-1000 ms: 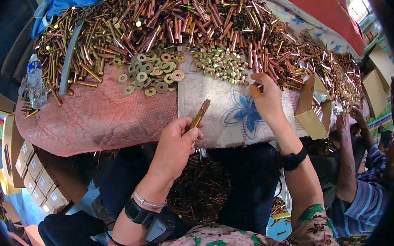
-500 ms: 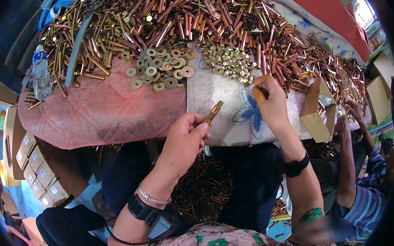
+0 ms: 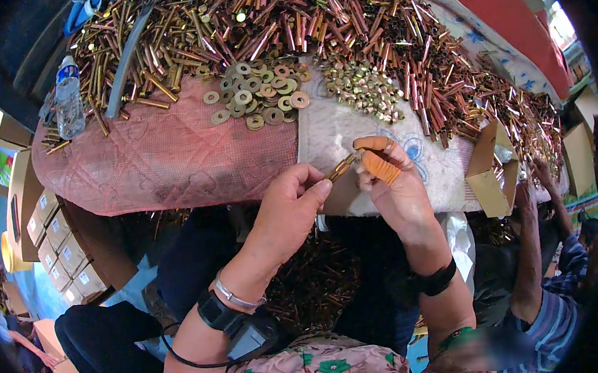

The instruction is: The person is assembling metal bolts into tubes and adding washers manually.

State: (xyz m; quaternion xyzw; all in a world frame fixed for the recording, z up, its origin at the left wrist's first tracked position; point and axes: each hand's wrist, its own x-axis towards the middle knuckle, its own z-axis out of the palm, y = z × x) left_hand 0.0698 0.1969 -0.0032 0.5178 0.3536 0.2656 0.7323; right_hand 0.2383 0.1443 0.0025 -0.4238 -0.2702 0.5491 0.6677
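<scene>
My left hand point(image 3: 283, 212) is closed round a brass-coloured expansion bolt point(image 3: 341, 167), whose tip points up and to the right. At that tip, the thumb and fingers of my right hand point(image 3: 396, 186) pinch a small nut point(image 3: 358, 154), mostly hidden by the fingers. Orange finger covers point(image 3: 381, 167) are on two of the right fingers. Just beyond the hands, on the padded cloth, lie a heap of shiny nuts point(image 3: 365, 88) and a pile of flat washers point(image 3: 258, 92).
Behind these spreads a large heap of metal sleeves and bolts point(image 3: 301, 20). A water bottle point(image 3: 69, 98) stands at the left, near a grey strip point(image 3: 127, 56). An open cardboard box point(image 3: 490, 173) is at the right, beside another person's hands point(image 3: 531, 181). Small boxes point(image 3: 64, 248) are stacked lower left.
My right hand has moved left and down from the nut heap to the bolt's tip. The left hand has shifted slightly right, still holding the bolt.
</scene>
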